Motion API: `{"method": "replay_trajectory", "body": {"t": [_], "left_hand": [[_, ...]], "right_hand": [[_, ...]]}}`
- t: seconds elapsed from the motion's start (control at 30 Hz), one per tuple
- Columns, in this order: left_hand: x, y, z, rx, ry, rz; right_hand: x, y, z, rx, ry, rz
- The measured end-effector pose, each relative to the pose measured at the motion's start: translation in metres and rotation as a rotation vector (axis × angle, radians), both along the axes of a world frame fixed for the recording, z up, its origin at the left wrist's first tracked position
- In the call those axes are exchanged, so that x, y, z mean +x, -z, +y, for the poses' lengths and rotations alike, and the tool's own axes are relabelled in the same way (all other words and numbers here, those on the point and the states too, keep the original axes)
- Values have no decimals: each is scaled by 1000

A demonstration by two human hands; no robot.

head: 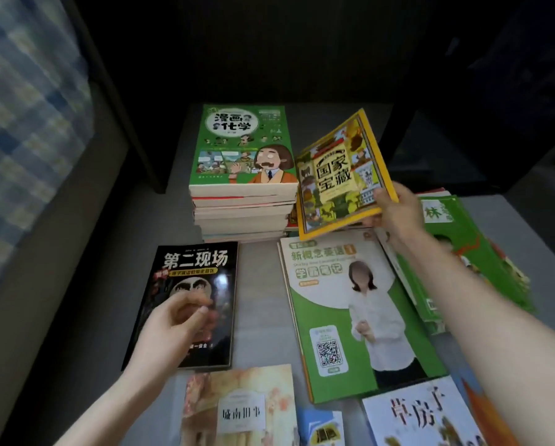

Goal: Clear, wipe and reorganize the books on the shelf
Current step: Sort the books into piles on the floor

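Right hand (398,214) grips yellow-bordered book (343,175), tilted, centre right of frame beside book stack (244,201). Left hand (176,320), fingers loosely curled, empty, over black book (189,284) lower left.

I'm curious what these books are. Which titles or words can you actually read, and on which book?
"漫画化学": green book topping the stack.
"国家宝藏": yellow book in the right hand.
"第二现场": black book under the left hand.
"新概念英语 1": green workbook.
"城南旧事": beige book.
"草房子": white book.
"林": green book at right.
Smaller print: blurred.
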State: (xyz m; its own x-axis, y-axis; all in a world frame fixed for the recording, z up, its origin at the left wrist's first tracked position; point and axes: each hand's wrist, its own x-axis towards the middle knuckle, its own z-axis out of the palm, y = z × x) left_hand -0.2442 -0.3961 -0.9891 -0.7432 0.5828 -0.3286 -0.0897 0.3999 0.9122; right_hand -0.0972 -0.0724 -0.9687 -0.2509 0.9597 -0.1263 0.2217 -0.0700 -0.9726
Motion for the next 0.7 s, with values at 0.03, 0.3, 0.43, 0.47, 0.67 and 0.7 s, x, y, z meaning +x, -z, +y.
{"method": "replay_trajectory", "body": {"t": [0.03, 0.3, 0.43, 0.47, 0.67, 0.7], "left_hand": [[-2, 5, -2, -22, -8, 18], [0, 27, -30, -336, 160, 423], [11, 44, -56, -660, 217, 393], [16, 49, -64, -720, 250, 332], [45, 66, -92, -621, 201, -191], [48, 66, -93, -584, 191, -272]], "right_hand": [[-7, 2, 9, -53, -24, -57], [28, 42, -43, -14, -203, -738], [67, 42, -150, -316, -549, -604], [76, 44, -176, -395, -623, -604], [99, 50, -265, -626, -715, -590], [100, 48, -269, -620, -731, -591]]}}
